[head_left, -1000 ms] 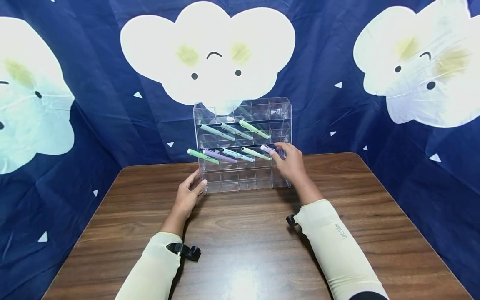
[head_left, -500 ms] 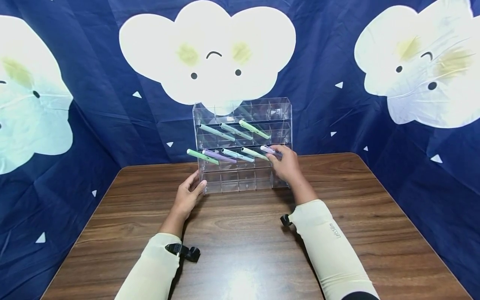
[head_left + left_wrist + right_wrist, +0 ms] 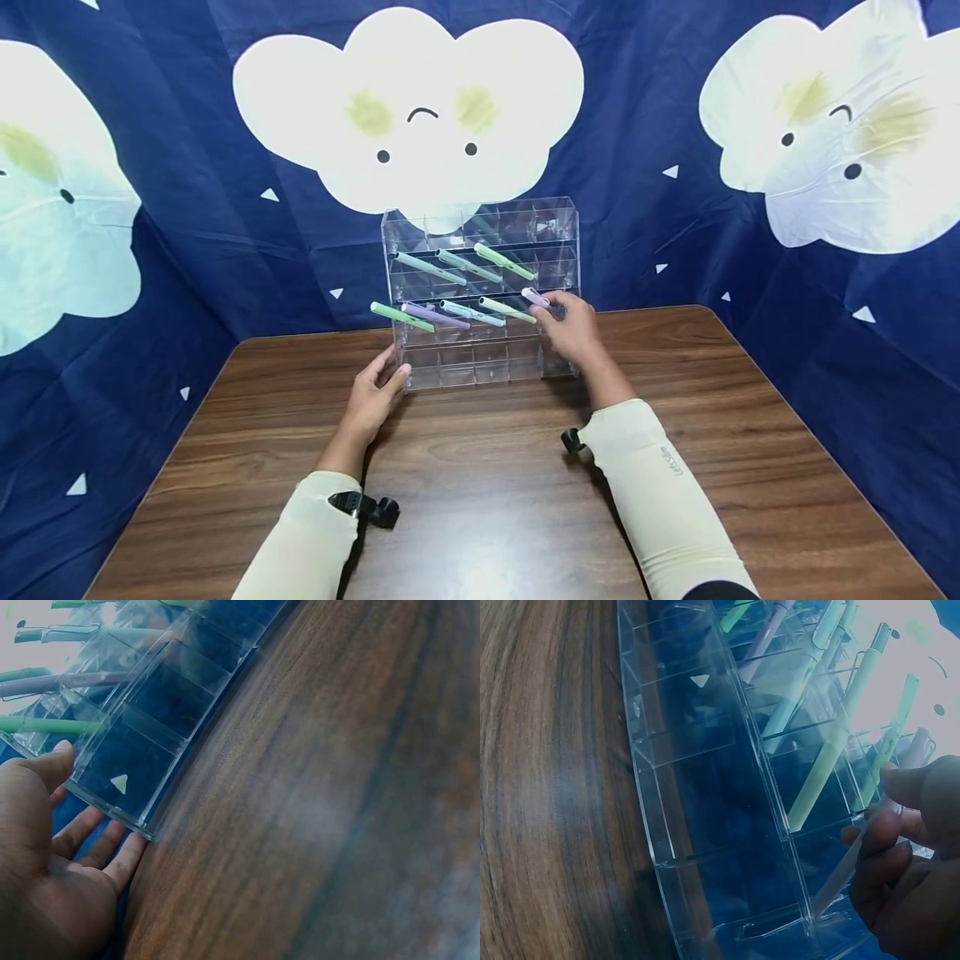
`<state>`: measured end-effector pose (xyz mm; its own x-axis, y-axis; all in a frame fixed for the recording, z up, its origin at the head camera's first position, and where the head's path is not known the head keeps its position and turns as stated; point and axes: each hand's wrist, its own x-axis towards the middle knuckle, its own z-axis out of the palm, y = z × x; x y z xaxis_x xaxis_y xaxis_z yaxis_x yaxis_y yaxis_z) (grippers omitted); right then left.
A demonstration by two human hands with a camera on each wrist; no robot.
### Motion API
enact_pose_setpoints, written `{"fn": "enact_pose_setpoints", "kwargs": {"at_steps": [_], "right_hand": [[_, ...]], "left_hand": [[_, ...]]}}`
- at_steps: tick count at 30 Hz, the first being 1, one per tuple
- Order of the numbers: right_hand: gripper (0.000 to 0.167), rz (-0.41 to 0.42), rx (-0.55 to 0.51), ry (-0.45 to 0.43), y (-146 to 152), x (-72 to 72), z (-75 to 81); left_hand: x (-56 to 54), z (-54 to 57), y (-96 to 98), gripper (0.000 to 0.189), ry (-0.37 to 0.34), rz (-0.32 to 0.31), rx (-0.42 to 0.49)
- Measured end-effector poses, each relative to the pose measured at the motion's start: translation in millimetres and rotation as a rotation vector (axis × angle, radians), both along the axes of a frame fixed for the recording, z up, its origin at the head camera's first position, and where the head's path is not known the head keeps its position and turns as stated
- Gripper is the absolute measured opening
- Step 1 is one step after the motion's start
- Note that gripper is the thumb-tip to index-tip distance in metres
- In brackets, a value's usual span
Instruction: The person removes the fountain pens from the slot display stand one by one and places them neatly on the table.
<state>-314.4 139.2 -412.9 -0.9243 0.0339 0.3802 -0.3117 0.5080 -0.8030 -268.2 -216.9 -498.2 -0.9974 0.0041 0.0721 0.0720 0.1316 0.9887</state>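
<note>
Pinching pale lilac pen (image 3: 534, 297), right grip (image 3: 573, 330); touching clear rack (image 3: 491, 372), left grip (image 3: 372, 398).

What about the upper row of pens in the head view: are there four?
No, the rack shows only three there: a left teal pen, a middle teal pen and a lime pen at right.
</note>
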Motion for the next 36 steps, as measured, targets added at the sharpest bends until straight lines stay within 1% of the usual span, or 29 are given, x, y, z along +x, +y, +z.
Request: {"fn": "enact_pose_setpoints", "kwargs": {"at_steps": [6,14,19,21,27,29,32,36], "right_hand": [[0.022,-0.037,0.0,0.049,-0.7,1.3,1.7],[0.022,-0.068,-0.031,0.027,-1.6,2.3,4.6],[0.021,-0.074,-0.058,0.059,-3.4,3.2,6.6],[0.021,-0.072,-0.088,0.087,-5.1,4.4,9.5],[0.026,-0.018,-0.263,0.135,-11.0,10.0,18.4],[0.027,-0.012,-0.312,0.16,-12.6,12.1,21.1],[0.025,-0.034,-0.344,0.222,-14.5,16.1,26.3],[0.022,-0.049,-0.357,0.294,-17.7,22.4,32.9]], "left_hand": [[-0.2,-0.6,-1.0,0.063,0.003,0.005,-0.004],[-0.7,-1.0,1.0,0.063,0.025,0.016,-0.028],[0.5,-0.4,0.7,0.063,0.024,0.015,-0.041],[0.4,0.0,-0.2,0.063,0.027,0.015,-0.038],[0.1,0.0,-1.8,0.062,0.033,0.022,-0.044],[-0.3,-0.2,-1.9,0.062,0.032,0.022,-0.045],[-1.1,-0.4,-1.5,0.063,0.033,0.015,-0.045],[-0.2,0.0,-0.9,0.063,0.035,0.01,-0.046]]}}
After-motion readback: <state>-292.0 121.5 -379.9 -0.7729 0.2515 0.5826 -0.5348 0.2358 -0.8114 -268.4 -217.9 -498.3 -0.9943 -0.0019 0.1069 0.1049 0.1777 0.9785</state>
